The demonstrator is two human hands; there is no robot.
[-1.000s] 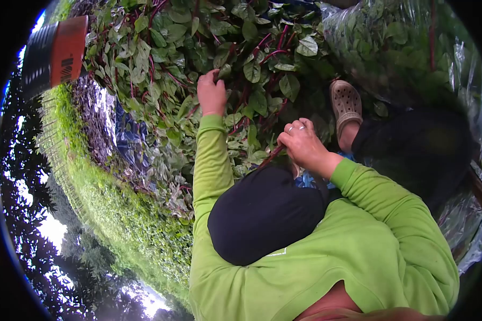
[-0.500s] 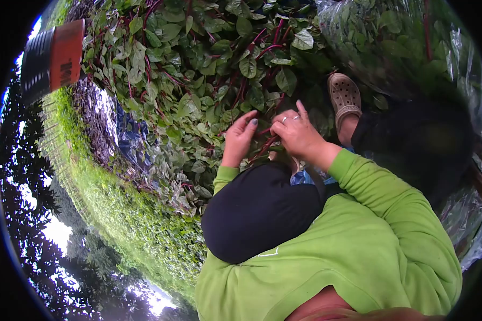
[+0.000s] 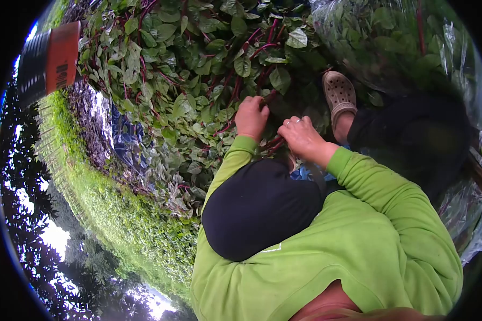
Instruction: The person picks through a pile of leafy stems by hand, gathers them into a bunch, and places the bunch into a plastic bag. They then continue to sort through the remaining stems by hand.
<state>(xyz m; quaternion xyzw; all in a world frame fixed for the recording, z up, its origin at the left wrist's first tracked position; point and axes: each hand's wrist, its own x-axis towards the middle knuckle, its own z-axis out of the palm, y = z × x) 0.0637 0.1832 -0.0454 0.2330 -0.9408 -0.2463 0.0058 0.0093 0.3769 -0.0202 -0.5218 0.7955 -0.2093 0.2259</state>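
My left hand (image 3: 251, 117) is closed at the edge of the leafy heap, its fingers curled in on a dark red stem (image 3: 271, 95). Lower and to the right, my right hand (image 3: 306, 140), with rings on its fingers, pinches a few reddish stems (image 3: 275, 143) that stick out past its fingertips. Green leaves with purple-red stems (image 3: 185, 104) lie piled beyond and to the left of both hands. The lower ends of the held stems are partly hidden behind my dark-clothed knee (image 3: 260, 208).
My tan clog (image 3: 339, 92) stands right of my hands. Clear plastic sheeting (image 3: 391, 32) with leaves under it is at the upper right. A black and orange-red cylindrical object (image 3: 63, 58) stands at the upper left. Blue plastic (image 3: 127, 140) and a green hedge (image 3: 128, 214) lie left.
My left hand has moved up and right, and its fingers have closed on a stem. My right hand has moved slightly down, its raised finger now bent in.
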